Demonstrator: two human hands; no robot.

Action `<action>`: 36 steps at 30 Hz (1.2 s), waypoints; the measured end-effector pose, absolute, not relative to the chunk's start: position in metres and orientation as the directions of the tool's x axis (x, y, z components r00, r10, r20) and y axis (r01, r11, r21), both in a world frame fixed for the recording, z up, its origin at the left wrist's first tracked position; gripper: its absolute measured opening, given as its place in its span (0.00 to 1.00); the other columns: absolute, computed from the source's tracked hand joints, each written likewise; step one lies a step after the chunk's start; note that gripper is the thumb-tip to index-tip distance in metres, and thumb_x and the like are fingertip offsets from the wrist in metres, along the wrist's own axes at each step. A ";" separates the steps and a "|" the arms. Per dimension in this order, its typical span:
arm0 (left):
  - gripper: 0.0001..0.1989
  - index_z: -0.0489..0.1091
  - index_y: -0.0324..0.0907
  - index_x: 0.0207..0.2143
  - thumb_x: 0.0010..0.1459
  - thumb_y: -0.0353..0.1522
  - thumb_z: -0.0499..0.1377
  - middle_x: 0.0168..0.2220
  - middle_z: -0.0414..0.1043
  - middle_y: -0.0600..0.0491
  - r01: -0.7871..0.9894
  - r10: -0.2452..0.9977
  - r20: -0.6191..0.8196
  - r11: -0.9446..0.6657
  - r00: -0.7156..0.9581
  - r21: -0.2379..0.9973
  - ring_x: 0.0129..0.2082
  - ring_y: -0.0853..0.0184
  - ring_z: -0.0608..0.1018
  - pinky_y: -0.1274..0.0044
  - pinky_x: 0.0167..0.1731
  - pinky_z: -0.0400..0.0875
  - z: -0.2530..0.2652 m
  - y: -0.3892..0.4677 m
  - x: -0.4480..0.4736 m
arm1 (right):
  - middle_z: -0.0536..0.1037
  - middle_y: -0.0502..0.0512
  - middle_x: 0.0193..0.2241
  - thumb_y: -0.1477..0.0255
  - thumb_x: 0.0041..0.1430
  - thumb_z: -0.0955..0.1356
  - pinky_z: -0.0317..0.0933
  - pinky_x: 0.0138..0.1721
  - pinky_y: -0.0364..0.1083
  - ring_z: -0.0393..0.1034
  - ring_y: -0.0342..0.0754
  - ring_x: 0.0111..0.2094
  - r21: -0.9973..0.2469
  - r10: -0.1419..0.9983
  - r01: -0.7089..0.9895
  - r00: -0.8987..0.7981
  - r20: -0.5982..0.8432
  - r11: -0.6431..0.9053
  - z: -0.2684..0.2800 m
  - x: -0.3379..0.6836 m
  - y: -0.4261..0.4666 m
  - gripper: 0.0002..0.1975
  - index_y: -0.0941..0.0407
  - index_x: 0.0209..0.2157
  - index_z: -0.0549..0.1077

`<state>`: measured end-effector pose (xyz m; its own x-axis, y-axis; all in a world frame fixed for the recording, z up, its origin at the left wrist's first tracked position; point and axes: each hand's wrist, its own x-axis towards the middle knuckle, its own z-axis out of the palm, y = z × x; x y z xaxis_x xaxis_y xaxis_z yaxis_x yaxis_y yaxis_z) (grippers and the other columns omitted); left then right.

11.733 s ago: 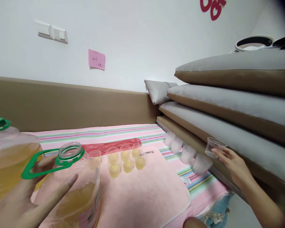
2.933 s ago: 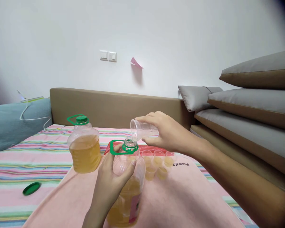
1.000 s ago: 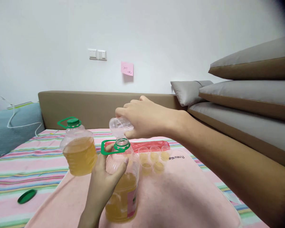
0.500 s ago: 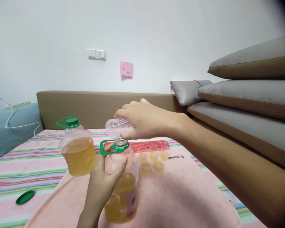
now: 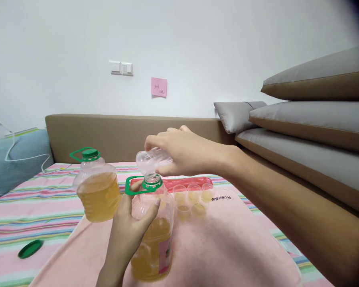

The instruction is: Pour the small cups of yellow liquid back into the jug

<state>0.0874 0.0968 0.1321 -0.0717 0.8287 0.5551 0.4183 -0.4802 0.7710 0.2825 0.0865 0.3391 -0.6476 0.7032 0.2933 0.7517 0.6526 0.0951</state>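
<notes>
My left hand wraps round the upper body of a clear plastic jug, just under its green carry handle. Amber liquid fills the lower part of this jug, and its mouth is uncapped. In my right hand is a clear plastic cup, tipped on its side with its rim over the jug's mouth. Whether liquid is still running from the cup I cannot tell. Right of the jug stand several small clear cups holding yellowish liquid.
A second jug of amber liquid, green-capped, stands behind to the left. A loose green lid lies on the striped sheet. Beneath the near jug is a pink mat; a red plastic wrapper lies behind the cups. Grey cushions are stacked at right.
My right hand and the tipped cup have shifted slightly to the right, with the cup still at the jug's mouth. My left hand keeps its hold on the jug.
</notes>
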 end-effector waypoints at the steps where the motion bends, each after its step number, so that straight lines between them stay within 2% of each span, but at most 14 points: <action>1: 0.30 0.71 0.49 0.60 0.63 0.54 0.67 0.60 0.78 0.46 0.421 0.828 0.556 -0.479 -0.075 0.770 0.63 0.47 0.77 0.56 0.63 0.69 0.132 0.097 0.088 | 0.82 0.56 0.47 0.72 0.63 0.72 0.52 0.46 0.52 0.71 0.56 0.49 0.089 0.704 0.750 -0.649 0.289 0.655 0.339 0.283 0.086 0.19 0.55 0.55 0.74; 5: 0.30 0.70 0.47 0.58 0.62 0.54 0.66 0.61 0.77 0.44 0.418 0.818 0.567 -0.484 -0.096 0.769 0.65 0.46 0.76 0.57 0.63 0.70 0.134 0.095 0.090 | 0.82 0.56 0.47 0.68 0.66 0.72 0.54 0.48 0.52 0.72 0.55 0.48 0.052 0.712 0.755 -0.637 0.295 0.654 0.338 0.285 0.085 0.19 0.55 0.56 0.75; 9: 0.29 0.71 0.48 0.59 0.62 0.54 0.66 0.60 0.77 0.46 0.419 0.822 0.564 -0.487 -0.077 0.766 0.64 0.47 0.77 0.57 0.62 0.71 0.135 0.095 0.090 | 0.80 0.57 0.50 0.63 0.69 0.72 0.56 0.50 0.52 0.73 0.53 0.46 0.027 0.737 0.776 -0.608 0.295 0.630 0.337 0.285 0.083 0.18 0.56 0.56 0.76; 13: 0.29 0.72 0.51 0.60 0.62 0.53 0.66 0.58 0.78 0.48 0.406 0.825 0.558 -0.480 -0.092 0.777 0.62 0.47 0.77 0.55 0.62 0.70 0.136 0.093 0.090 | 0.79 0.59 0.51 0.60 0.69 0.71 0.58 0.45 0.50 0.73 0.54 0.47 0.015 0.750 0.791 -0.586 0.307 0.612 0.337 0.285 0.084 0.18 0.57 0.53 0.78; 16: 0.29 0.73 0.51 0.59 0.61 0.53 0.67 0.59 0.78 0.48 0.396 0.829 0.550 -0.472 -0.105 0.788 0.63 0.46 0.77 0.54 0.63 0.68 0.137 0.091 0.091 | 0.81 0.60 0.47 0.58 0.69 0.70 0.57 0.39 0.48 0.74 0.54 0.45 -0.042 0.778 0.806 -0.555 0.294 0.590 0.336 0.285 0.084 0.17 0.57 0.46 0.78; 18: 0.30 0.73 0.51 0.59 0.60 0.53 0.67 0.60 0.78 0.47 0.390 0.828 0.547 -0.468 -0.121 0.793 0.63 0.46 0.77 0.53 0.63 0.67 0.137 0.091 0.092 | 0.82 0.58 0.41 0.56 0.68 0.69 0.56 0.34 0.48 0.73 0.51 0.38 -0.092 0.810 0.826 -0.512 0.285 0.555 0.335 0.285 0.084 0.17 0.56 0.41 0.76; 20: 0.30 0.73 0.50 0.59 0.60 0.53 0.68 0.60 0.78 0.46 0.384 0.827 0.548 -0.469 -0.127 0.796 0.63 0.46 0.77 0.53 0.64 0.65 0.137 0.091 0.092 | 0.81 0.55 0.35 0.54 0.67 0.68 0.53 0.31 0.48 0.69 0.48 0.32 -0.135 0.835 0.842 -0.473 0.281 0.523 0.333 0.285 0.083 0.18 0.55 0.35 0.73; 23: 0.32 0.73 0.49 0.60 0.59 0.53 0.68 0.60 0.78 0.44 0.378 0.834 0.536 -0.458 -0.130 0.804 0.63 0.46 0.77 0.53 0.64 0.66 0.137 0.091 0.093 | 0.78 0.52 0.29 0.51 0.67 0.67 0.51 0.28 0.48 0.66 0.47 0.28 -0.210 0.862 0.848 -0.428 0.271 0.487 0.331 0.286 0.083 0.20 0.54 0.32 0.71; 29: 0.29 0.73 0.48 0.58 0.60 0.52 0.68 0.61 0.77 0.45 0.377 0.828 0.549 -0.475 -0.114 0.795 0.65 0.46 0.76 0.55 0.65 0.66 0.139 0.091 0.094 | 0.78 0.50 0.30 0.48 0.65 0.68 0.52 0.27 0.49 0.66 0.46 0.28 -0.348 0.894 0.830 -0.354 0.275 0.436 0.327 0.288 0.084 0.22 0.54 0.34 0.75; 32: 0.30 0.72 0.46 0.57 0.59 0.52 0.68 0.61 0.77 0.42 0.375 0.832 0.542 -0.468 -0.118 0.800 0.65 0.46 0.76 0.54 0.65 0.66 0.139 0.092 0.094 | 0.78 0.50 0.30 0.49 0.66 0.68 0.53 0.28 0.48 0.67 0.46 0.29 -0.360 0.888 0.823 -0.339 0.310 0.440 0.325 0.290 0.086 0.22 0.54 0.33 0.75; 36: 0.31 0.72 0.46 0.58 0.59 0.53 0.67 0.61 0.77 0.42 0.368 0.836 0.538 -0.468 -0.111 0.803 0.64 0.46 0.76 0.54 0.65 0.66 0.139 0.092 0.094 | 0.79 0.50 0.31 0.49 0.66 0.68 0.54 0.30 0.48 0.69 0.46 0.31 -0.370 0.893 0.819 -0.350 0.282 0.438 0.322 0.292 0.088 0.22 0.54 0.34 0.76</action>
